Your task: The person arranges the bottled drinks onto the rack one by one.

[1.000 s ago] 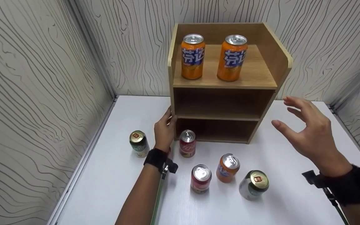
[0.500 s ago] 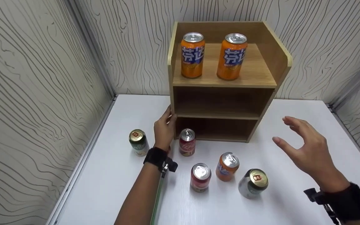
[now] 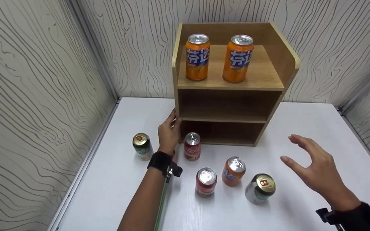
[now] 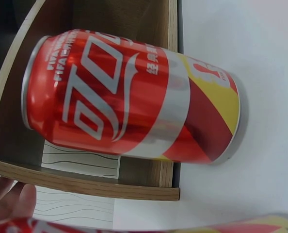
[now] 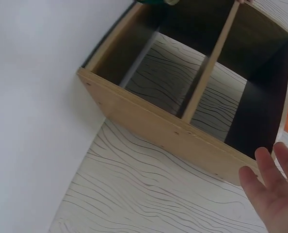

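Observation:
My left hand (image 3: 169, 134) rests against the left side of a small wooden shelf (image 3: 230, 121), its fingertips touching the side panel near the front edge. A red Coke can (image 4: 134, 102) stands upright just right of that hand. Another red can (image 4: 250, 227) lines the bottom edge of the left wrist view, mostly hidden by the wrist in the head view. My right hand (image 3: 316, 166) hovers right of the shelf, holding nothing, thumb and fingers spread apart. Two orange Fanta cans (image 3: 197, 64) (image 3: 239, 65) stand on the shelf's top level.
On the white table (image 3: 108, 192), a green can (image 3: 142, 147) stands left of my left wrist. In front of the shelf are a red can (image 3: 206, 183), an orange can (image 3: 233, 173) and a green-and-silver can (image 3: 258, 191). Patterned walls (image 3: 43, 96) enclose the table.
My right hand has come down and back toward me, away from the shelf's right side, fingers still spread. My left hand and the cans stay where they were.

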### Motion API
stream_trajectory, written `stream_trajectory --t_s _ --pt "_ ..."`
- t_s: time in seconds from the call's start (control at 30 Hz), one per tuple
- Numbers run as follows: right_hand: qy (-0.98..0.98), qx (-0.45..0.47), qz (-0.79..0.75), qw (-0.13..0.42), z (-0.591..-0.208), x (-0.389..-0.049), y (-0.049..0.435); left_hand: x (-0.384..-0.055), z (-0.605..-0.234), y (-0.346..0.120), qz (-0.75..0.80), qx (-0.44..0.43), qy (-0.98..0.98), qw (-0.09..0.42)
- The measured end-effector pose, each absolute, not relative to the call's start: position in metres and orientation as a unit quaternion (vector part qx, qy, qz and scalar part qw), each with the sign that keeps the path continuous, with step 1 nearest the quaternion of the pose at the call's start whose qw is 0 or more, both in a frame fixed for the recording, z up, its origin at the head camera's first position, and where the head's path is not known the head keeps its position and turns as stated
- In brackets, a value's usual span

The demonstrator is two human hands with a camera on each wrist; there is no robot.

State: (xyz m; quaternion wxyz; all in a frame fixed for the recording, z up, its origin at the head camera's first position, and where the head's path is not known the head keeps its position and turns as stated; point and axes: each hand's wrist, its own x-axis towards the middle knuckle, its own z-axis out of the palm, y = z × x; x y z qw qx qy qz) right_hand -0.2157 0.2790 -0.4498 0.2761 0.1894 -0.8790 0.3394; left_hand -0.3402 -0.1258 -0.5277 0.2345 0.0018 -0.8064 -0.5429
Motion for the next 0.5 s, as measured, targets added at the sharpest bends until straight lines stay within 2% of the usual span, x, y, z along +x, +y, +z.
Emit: stream_trajectory --t_s 0.5 --pt "-0.908 0.191 0.317 0.196 -0.492 -0.201 0.284 -0.339 -0.528 -0.127 -0.537 -0.005 -0.811 0.233"
